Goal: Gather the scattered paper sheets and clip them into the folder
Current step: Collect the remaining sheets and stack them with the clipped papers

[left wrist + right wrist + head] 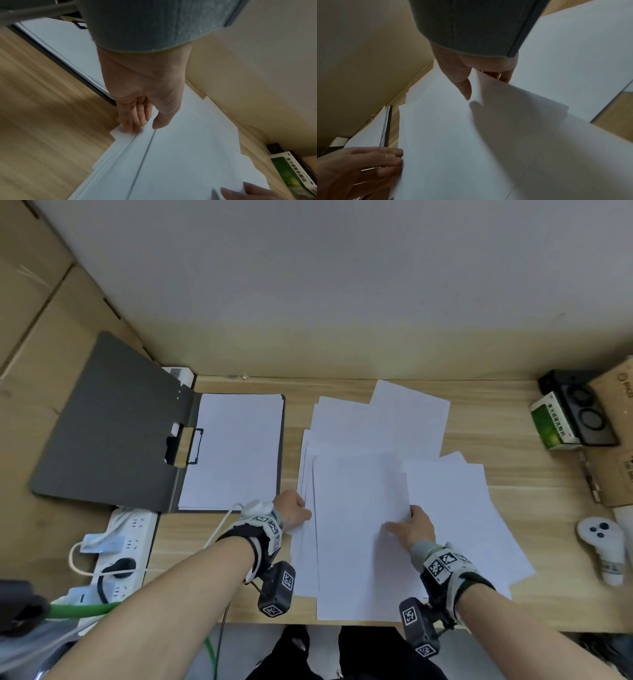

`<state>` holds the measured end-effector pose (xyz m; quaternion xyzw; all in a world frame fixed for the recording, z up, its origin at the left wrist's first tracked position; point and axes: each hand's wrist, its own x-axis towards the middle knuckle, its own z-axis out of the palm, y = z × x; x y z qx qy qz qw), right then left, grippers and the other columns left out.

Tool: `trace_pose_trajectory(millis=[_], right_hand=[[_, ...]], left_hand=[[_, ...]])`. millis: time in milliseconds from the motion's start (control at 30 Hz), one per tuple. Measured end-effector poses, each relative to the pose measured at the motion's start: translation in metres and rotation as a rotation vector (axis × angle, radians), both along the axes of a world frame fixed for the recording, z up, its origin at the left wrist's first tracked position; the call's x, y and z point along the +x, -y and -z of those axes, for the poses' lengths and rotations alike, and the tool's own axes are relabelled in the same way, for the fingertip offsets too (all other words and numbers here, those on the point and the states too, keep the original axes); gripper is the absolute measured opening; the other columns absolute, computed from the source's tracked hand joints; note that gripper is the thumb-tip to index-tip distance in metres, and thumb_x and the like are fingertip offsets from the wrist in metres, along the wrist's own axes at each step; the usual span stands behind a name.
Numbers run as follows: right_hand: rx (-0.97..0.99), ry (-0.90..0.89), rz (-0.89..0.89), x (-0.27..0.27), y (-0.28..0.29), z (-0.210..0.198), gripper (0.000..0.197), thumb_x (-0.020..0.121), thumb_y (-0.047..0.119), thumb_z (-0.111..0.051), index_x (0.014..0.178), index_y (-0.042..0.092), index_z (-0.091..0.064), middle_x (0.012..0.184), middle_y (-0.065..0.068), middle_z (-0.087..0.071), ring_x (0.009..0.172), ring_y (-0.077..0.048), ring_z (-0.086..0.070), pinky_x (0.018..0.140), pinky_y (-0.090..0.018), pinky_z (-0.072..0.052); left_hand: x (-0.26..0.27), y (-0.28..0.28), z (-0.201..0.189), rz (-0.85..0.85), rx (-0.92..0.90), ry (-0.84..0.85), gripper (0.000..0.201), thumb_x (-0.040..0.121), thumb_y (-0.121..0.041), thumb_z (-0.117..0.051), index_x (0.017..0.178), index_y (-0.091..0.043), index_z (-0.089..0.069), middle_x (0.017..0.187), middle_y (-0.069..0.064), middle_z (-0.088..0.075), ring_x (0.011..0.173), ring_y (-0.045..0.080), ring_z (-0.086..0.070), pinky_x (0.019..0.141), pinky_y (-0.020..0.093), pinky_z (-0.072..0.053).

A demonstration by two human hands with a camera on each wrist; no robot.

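White paper sheets [370, 474] lie fanned over the middle of the wooden table [222, 559]. An open grey folder [113, 433] lies at the left, a black clip [193, 445] at its spine and a neat stack of paper [236, 450] on its right half. My left hand [303, 513] [145, 125] presses straight fingers against the pile's left edge, thumb on top. My right hand [400, 523] [486, 89] pinches the right edge of the top sheets [513, 108], thumb above and fingers beneath, and that edge curls up.
A white power strip [120, 553] with plugs lies left of my left arm. At the right stand a green box [551, 419], a black device [585, 412], cardboard boxes [616, 467] and a white controller [603, 546]. A wall closes the table's far side.
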<state>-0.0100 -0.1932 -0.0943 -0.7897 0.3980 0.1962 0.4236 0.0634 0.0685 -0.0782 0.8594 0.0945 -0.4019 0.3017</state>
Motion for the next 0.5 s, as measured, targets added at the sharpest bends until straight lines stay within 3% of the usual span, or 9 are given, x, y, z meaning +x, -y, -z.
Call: trace_pose_trajectory(millis=[133,200,300,367,433,500], right_hand=[[-0.013,0.012,0.052,-0.002,-0.011,0.001,0.026,0.068,0.012,-0.073,0.092,0.011,-0.063,0.087,-0.007,-0.069,0.079,-0.029,-0.066,0.07,-0.034,-0.054],[-0.015,0.026,0.075,-0.005,-0.011,0.0,0.02,0.069,0.013,-0.07,0.088,0.011,-0.064,0.083,-0.007,-0.069,0.077,-0.03,-0.067,0.071,-0.036,-0.054],[-0.03,0.073,0.075,-0.006,-0.006,-0.01,0.008,0.074,0.014,-0.066,0.081,0.016,-0.068,0.078,-0.006,-0.071,0.071,-0.029,-0.064,0.069,-0.034,-0.052],[-0.06,0.119,0.075,-0.003,0.002,-0.022,0.009,0.076,0.012,-0.063,0.077,0.016,-0.07,0.077,-0.008,-0.072,0.068,-0.03,-0.062,0.065,-0.032,-0.049],[-0.088,0.144,0.088,0.003,0.008,-0.03,0.011,0.077,0.01,-0.06,0.077,0.014,-0.071,0.077,-0.011,-0.072,0.068,-0.032,-0.061,0.062,-0.03,-0.045],[-0.109,0.19,0.108,0.009,0.015,-0.04,0.011,0.077,0.01,-0.06,0.077,0.012,-0.071,0.077,-0.012,-0.071,0.073,-0.036,-0.064,0.061,-0.031,-0.044]], left_hand=[[-0.004,0.006,0.002,0.001,0.025,-0.001,0.026,0.075,-0.014,-0.058,0.063,-0.024,-0.038,0.073,0.0,-0.043,0.068,0.018,-0.042,0.063,0.029,-0.035],[-0.005,0.007,0.001,0.005,0.015,-0.019,0.021,0.073,-0.015,-0.056,0.063,-0.022,-0.04,0.069,0.001,-0.041,0.066,0.019,-0.041,0.06,0.03,-0.032],[-0.002,0.011,-0.007,-0.028,-0.038,-0.014,0.03,0.077,-0.01,-0.056,0.058,-0.022,-0.038,0.058,-0.002,-0.036,0.063,0.021,-0.039,0.06,0.03,-0.031],[0.002,0.018,-0.019,-0.102,-0.102,-0.061,0.018,0.08,-0.004,-0.059,0.079,-0.017,-0.048,0.066,0.004,-0.055,0.061,0.024,-0.051,0.059,0.028,-0.042],[0.004,0.024,-0.022,-0.177,-0.187,-0.127,0.04,0.078,0.0,-0.063,0.11,-0.014,-0.043,0.081,0.013,-0.065,0.067,0.025,-0.061,0.057,0.029,-0.049],[0.009,0.033,-0.03,-0.186,-0.211,-0.12,0.051,0.079,-0.002,-0.064,0.122,-0.014,-0.04,0.088,0.014,-0.065,0.071,0.021,-0.062,0.054,0.027,-0.049]])
